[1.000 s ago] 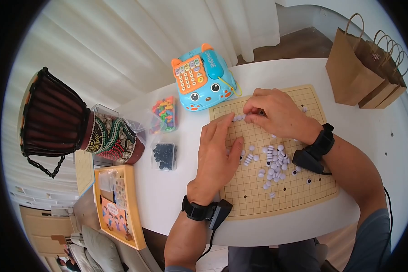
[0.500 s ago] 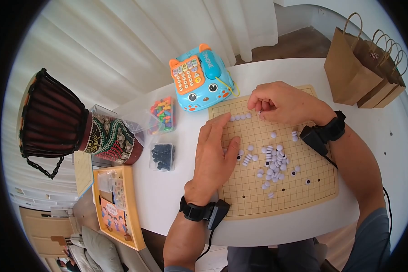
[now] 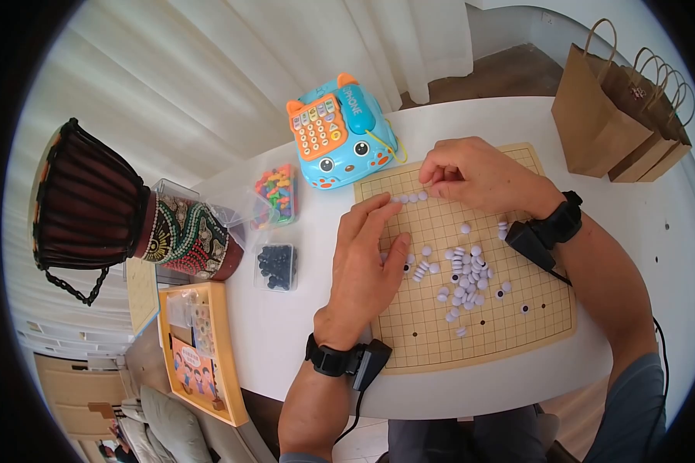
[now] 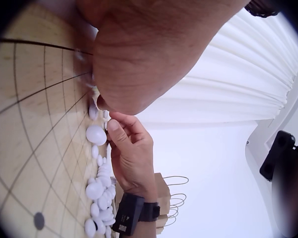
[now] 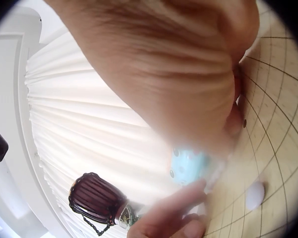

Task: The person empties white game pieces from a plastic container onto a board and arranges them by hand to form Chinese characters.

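Note:
A wooden grid board [image 3: 440, 351] lies on the white table with white go stones [image 3: 465, 287] piled near its middle. Along the board's far side runs a short row of white stones [image 3: 413, 197]. My right hand [image 3: 483, 177] pinches at the row's right end, thumb and forefinger low over the board; its fingers cover the stone between them. My left hand [image 3: 363, 262] rests on the board's left part, fingers extended, fingertips by the row's left end. In the left wrist view the right hand [image 4: 131, 151] is beyond a loose white stone [image 4: 96, 135].
A blue toy phone [image 3: 347, 154] stands behind the board. To the left are a box of coloured pieces [image 3: 284, 193], a box of black pieces [image 3: 277, 267], a drum [image 3: 93, 201] and a wooden tray [image 3: 228, 370]. Paper bags [image 3: 598, 123] stand at the back right.
My right hand first drew back rightward from the row, showing a stone at its fingertips, then came slightly left toward the row's end. The left hand has stayed nearly in place.

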`<state>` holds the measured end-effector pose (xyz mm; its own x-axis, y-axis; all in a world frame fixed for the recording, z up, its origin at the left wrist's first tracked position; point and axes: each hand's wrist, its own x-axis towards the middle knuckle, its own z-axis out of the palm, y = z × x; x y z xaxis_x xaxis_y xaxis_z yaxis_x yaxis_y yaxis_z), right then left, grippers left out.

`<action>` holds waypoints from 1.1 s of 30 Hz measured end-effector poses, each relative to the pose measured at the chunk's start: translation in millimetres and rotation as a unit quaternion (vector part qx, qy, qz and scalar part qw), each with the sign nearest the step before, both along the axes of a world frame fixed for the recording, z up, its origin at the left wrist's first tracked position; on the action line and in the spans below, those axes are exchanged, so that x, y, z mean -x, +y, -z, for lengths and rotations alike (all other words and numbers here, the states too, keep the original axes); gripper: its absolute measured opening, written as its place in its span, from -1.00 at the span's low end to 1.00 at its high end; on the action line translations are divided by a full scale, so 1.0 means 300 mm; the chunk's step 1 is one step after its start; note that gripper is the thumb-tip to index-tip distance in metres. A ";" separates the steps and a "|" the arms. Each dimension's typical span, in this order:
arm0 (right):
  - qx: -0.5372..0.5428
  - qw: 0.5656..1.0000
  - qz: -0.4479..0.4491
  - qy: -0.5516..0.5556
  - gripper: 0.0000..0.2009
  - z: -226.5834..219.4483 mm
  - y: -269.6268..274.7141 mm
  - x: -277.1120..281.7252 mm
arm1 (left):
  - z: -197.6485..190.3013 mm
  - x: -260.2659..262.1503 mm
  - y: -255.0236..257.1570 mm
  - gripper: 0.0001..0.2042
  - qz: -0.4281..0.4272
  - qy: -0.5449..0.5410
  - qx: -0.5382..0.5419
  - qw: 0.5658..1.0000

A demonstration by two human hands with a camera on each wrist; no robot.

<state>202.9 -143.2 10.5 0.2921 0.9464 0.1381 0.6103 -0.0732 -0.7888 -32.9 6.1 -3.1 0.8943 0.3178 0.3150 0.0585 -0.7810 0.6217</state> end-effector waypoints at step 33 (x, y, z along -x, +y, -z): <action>-0.010 0.999 -0.024 -0.048 -0.92 0.011 -0.003 -0.013 | 0.005 -0.003 0.001 -0.60 -0.006 -0.005 0.009 1.000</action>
